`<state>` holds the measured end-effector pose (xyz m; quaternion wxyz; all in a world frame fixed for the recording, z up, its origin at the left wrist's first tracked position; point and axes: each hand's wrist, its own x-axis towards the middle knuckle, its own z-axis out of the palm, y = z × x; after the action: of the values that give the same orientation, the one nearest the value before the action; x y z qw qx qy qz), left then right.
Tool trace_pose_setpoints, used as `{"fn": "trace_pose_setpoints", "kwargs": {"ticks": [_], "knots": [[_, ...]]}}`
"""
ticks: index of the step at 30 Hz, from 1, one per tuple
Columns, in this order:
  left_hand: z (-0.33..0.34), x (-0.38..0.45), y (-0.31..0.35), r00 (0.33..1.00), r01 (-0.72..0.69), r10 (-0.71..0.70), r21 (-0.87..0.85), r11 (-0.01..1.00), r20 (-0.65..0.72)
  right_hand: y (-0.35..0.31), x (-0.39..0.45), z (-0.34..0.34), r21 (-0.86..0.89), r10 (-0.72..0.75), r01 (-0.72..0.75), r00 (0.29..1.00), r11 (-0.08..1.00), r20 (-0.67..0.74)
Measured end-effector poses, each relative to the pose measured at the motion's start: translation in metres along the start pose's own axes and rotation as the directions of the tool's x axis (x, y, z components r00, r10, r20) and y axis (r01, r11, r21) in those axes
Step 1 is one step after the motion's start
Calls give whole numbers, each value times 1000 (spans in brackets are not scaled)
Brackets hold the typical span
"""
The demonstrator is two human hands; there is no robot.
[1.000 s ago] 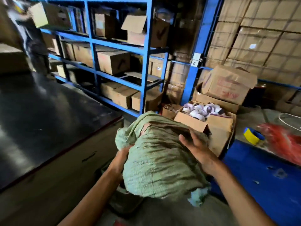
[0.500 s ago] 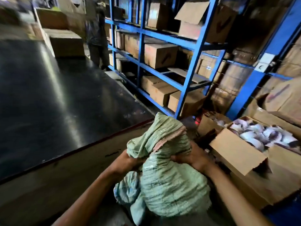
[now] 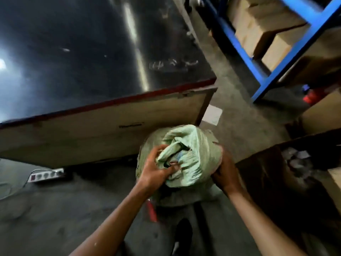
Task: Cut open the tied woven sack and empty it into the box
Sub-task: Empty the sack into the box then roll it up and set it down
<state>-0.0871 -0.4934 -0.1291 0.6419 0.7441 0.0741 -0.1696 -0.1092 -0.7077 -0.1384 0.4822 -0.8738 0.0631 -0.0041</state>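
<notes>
Standing upright on the concrete floor [image 3: 60, 215], the green woven sack [image 3: 201, 156] sits just in front of the person, between the low black-topped table [image 3: 103, 124] and the open cardboard box [image 3: 262, 174] at the right. Its bunched, tied neck [image 3: 177, 154] points up toward the camera.

The left hand [image 3: 155, 170] is closed on the gathered folds of the neck, fingers dug into the cloth. The right hand [image 3: 224, 172] is pressed flat-curved against the sack's right side, cupping it rather than pinching anything.

The sack looks soft and loose-skinned: the weave creases and folds readily, so it will sag and shift rather than keep its shape. It bulges full and round, which suggests real weight, though how heavy cannot be read from here. Woven plastic of this kind tends to be slick, so a flat palm may slide; the twisted neck gives the surest grip. For cutting, holding the neck just below the tie keeps the cloth taut and the fingers out of the blade's way. For tipping, 1 hand at the neck and 1 under the bottom would likely control the spill into the box.

A red-handled tool [image 3: 152, 211] lies on the floor beside the sack's base; whether it is a cutter is unclear. A white power strip [image 3: 47, 175] lies well to the left.
</notes>
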Motion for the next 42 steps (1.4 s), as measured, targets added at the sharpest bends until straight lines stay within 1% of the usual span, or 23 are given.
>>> {"fn": "trace_pose_setpoints", "kwargs": {"ticks": [1, 3, 5, 6, 8, 10, 12, 13, 14, 15, 16, 18, 19, 20, 22, 24, 25, 26, 28, 30, 35, 37, 42], "knots": [[6, 12, -25, 999, 18, -18, 10, 1000, -42, 19, 8, 11, -7, -27, 27, 1000, 1000, 6], [18, 35, -73, 994, 36, -29, 60, 998, -109, 60, 21, 35, -95, -47, 44, 998, 995, -30], [32, 63, -129, 994, 55, -44, 112, 992, -96, 119, 32, 61, -240, -36, 21, 998, 971, -60], [40, 75, -157, 995, 70, -60, 128, 989, -85, 144, 37, 73, -304, -5, -9, 999, 953, -45], [52, 96, -207, 994, 91, -77, 200, 976, -76, 190, 45, 95, -446, 100, -64, 993, 893, 57], [60, 109, -256, 993, 109, -88, 339, 934, -76, 229, 46, 116, -537, 184, -17, 948, 843, 258], [61, 114, -287, 997, 78, -70, 455, 887, -35, 250, 43, 131, -467, 265, -49, 872, 883, 411], [60, 115, -292, 998, 50, -66, 485, 873, 16, 248, 41, 132, -367, 279, -119, 864, 922, 420], [56, 114, -294, 995, 33, -77, 507, 861, 66, 241, 39, 132, -239, 281, -200, 880, 950, 382], [50, 112, -291, 991, 10, -79, 528, 849, 110, 230, 35, 129, -118, 286, -262, 907, 958, 308], [41, 106, -282, 986, -10, -82, 537, 844, 148, 213, 33, 125, -32, 281, -281, 936, 959, 211], [21, 86, -256, 977, -15, -101, 535, 844, 187, 176, 22, 123, 9, 223, -222, 975, 975, -2], [7, 73, -242, 980, -21, -95, 563, 826, 177, 151, 14, 129, -5, 163, -164, 983, 986, -80], [-8, 58, -230, 986, -37, -70, 611, 791, 150, 129, 6, 141, -31, 87, -92, 989, 995, -119], [-45, 26, -226, 995, -89, 30, 718, 690, 95, 91, -16, 183, -78, -53, 47, 996, 996, -74], [-81, 4, -241, 990, -118, 128, 817, 565, 54, 71, -38, 235, -124, -123, 128, 991, 984, 48], [-101, -6, -252, 992, -90, 118, 847, 524, 33, 66, -49, 263, -151, -140, 155, 985, 976, 103], [-121, -16, -263, 998, -46, 62, 859, 510, 17, 67, -62, 291, -181, -140, 166, 979, 969, 147], [-154, -31, -283, 999, 4, -40, 881, 474, 16, 79, -83, 337, -267, -93, 154, 969, 951, 228], [-183, -43, -314, 990, 2, -127, 911, 412, 55, 96, -103, 380, -395, -4, 132, 951, 909, 309], [-220, -47, -405, 984, -6, -162, 928, 373, 72, 172, -128, 445, -622, 230, 76, 888, 780, 398], [-227, -42, -449, 985, 4, -163, 931, 364, 60, 212, -133, 463, -683, 306, 46, 871, 729, 385], [-235, -33, -553, 988, 6, -144, 930, 368, 51, 304, -133, 506, -784, 431, -74, 865, 616, 257]]}}
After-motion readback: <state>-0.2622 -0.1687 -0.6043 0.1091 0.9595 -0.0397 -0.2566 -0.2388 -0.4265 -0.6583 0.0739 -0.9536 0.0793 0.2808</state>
